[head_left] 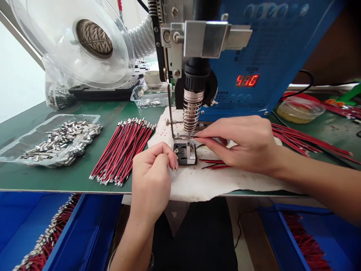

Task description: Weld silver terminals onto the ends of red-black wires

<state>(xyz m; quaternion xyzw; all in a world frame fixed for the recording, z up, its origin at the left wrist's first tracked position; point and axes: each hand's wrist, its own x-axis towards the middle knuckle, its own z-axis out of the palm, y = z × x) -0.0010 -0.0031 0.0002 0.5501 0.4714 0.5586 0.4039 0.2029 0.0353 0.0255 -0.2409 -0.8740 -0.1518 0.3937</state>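
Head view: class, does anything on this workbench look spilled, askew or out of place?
A few loose red-and-black wires lie crisscrossed on the crumpled white cloth beside the right hand, apart from the neat bundle of such wires. The cloth overhangs the green table's edge.

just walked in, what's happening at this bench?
One person works bare-handed at a bench machine. The right hand reaches in with fingertips at the small metal fixture under the coiled nozzle; whether they pinch anything is too small to tell. The left hand is curled shut beside the fixture's left edge, over the white cloth. A bundle of red-black wires and a pile of metal sleeves lie left.
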